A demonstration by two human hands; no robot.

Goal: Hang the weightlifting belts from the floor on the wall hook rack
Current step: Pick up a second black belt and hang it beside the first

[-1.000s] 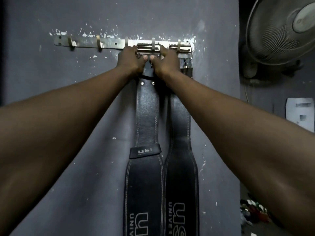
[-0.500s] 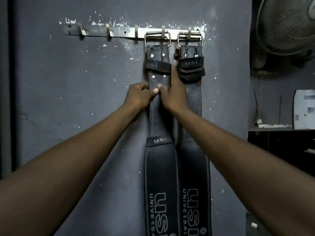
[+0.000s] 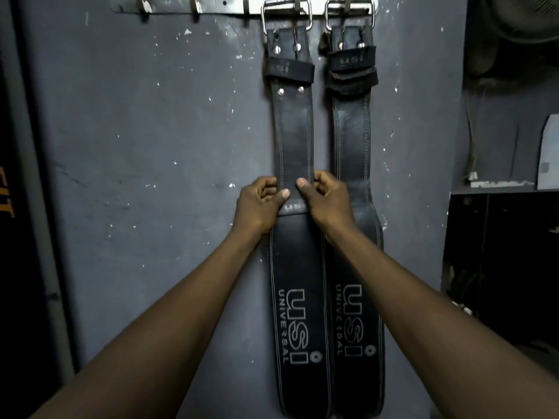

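Note:
Two black leather weightlifting belts hang side by side by their metal buckles from the steel hook rack at the top of the grey wall. The left belt carries white USI UNIVERSAL lettering low down, as does the right belt. My left hand grips the left edge of the left belt's narrow strap, just above where it widens. My right hand grips that strap's right edge, its back lying over the right belt. Both thumbs press on the strap's front.
Three bare hooks stand on the rack's left part. A dark door frame runs down the left side. At the right are a fan up high and a dark shelf unit below it.
Both hands have slid down the left belt, from its buckle at the rack to the strap's lower end. The view has dropped with them, and the rack now sits at the top edge.

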